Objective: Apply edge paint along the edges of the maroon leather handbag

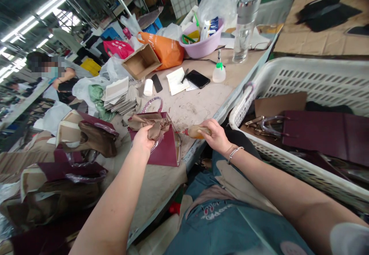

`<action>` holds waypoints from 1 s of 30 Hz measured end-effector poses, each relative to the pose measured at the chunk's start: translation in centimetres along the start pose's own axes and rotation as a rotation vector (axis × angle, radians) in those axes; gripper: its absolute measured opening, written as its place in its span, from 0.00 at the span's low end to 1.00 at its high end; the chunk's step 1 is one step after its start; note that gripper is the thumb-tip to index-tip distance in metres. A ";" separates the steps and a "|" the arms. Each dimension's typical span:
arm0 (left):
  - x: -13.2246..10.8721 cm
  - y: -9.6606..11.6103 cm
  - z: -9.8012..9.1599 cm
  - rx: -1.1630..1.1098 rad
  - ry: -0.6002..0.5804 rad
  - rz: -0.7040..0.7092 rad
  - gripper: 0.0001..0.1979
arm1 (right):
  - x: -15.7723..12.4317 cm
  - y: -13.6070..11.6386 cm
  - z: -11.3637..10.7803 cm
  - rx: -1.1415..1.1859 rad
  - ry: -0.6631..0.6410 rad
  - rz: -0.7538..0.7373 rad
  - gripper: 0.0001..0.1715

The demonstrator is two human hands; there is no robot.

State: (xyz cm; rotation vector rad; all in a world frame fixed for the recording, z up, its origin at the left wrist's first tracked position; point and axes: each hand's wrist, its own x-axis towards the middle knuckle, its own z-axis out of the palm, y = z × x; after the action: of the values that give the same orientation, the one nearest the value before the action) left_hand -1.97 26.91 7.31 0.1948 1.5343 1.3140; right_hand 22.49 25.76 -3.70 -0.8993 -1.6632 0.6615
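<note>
A maroon handbag point(163, 151) stands on the worktable in front of me, its handle wrapped in clear plastic. My left hand point(143, 139) is closed on the brown lining point(155, 124) that bulges out of the bag's top. In my right hand point(215, 135) is a squeeze bottle point(198, 132) of amber liquid, probably glue, fingers wrapped round it. The bottle lies nearly level, its reddish nozzle pointing left at the bag's right side edge. Whether the tip touches the bag I cannot tell.
More maroon bags point(86, 170) with linings pulled out crowd the left. A white plastic basket point(245, 105) holding maroon bags stands at right. Behind are a phone point(198, 79), a green-capped bottle point(219, 73), a glass water bottle point(243, 32), and a purple basin point(201, 47). A co-worker point(66, 72) sits far left.
</note>
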 end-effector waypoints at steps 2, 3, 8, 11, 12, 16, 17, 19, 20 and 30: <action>-0.3 0.1 0.0 0.019 -0.007 0.002 0.18 | -0.1 0.1 0.0 0.023 0.061 0.064 0.08; -0.4 0.2 -0.1 0.025 -0.016 0.002 0.18 | -0.2 0.2 0.0 0.047 0.104 0.128 0.09; -1.2 0.4 -1.0 -0.007 -0.050 -0.017 0.16 | -1.0 -0.1 -1.0 0.669 0.408 0.690 0.14; -2.2 0.1 -1.5 -0.064 -0.014 -0.037 0.14 | -1.5 -2.1 -1.9 1.202 0.330 0.938 0.13; -2.6 0.0 -1.6 -0.072 -0.008 -0.042 0.13 | -1.6 -3.1 -2.2 1.350 0.250 0.997 0.13; -4.2 -0.7 -2.0 -0.085 -0.019 -0.008 0.08 | -1.7 -7.8 -1.9 1.672 -0.041 1.126 0.18; -4.7 -0.8 -2.1 -0.092 -0.021 0.004 0.08 | -1.6 -8.8 -1.6 1.673 -0.077 1.123 0.17; -5.6 -1.0 -2.6 -0.106 -0.019 0.014 0.08 | -1.3 -10.4 -0.6 1.608 -0.145 1.079 0.16; -6.1 -1.1 -2.9 -0.112 -0.016 0.014 0.08 | -1.2 -10.9 0.0 1.560 -0.176 1.044 0.16; -10.5 -2.4 -6.6 -0.140 -0.143 0.136 0.12 | -0.9 -13.5 5.5 1.384 -0.208 0.907 0.21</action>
State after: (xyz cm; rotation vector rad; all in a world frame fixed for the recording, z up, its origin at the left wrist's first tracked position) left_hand -1.38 14.70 10.50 0.3010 1.3223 1.4768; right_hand 14.24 17.56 5.07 -0.4486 -0.4934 2.1794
